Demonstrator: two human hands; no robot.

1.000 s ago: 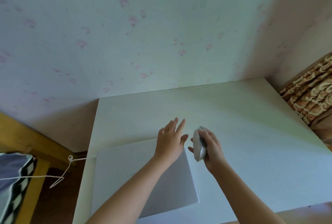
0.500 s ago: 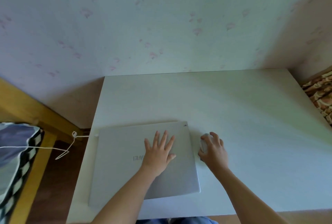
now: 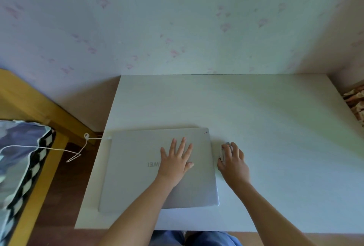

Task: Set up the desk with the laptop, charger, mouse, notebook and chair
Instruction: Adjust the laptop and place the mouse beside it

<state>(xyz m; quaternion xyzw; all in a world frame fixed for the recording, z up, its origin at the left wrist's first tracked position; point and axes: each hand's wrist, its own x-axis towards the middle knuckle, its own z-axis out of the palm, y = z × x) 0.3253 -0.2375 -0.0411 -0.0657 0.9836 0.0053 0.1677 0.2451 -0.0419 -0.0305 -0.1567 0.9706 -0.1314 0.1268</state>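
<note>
While the left hand (image 3: 175,162) lies flat, fingers spread, on the closed laptop (image 3: 137,168), the right hand (image 3: 233,164) cups the mouse (image 3: 224,152). Both rest on the desk (image 3: 275,127), mouse just right of the laptop.

The bench (image 3: 256,107) is white, smooth and matt. Under the left fingers (image 3: 178,145) the laptop (image 3: 137,166) lid looks like smooth silver metal with a soft shine. The mouse (image 3: 223,153) under the right fingers (image 3: 234,147) looks like pale, smooth plastic. Far left of the fingers, the bed frame (image 3: 39,107) is yellow wood, and the pillow (image 3: 19,157) is cloth.
</note>
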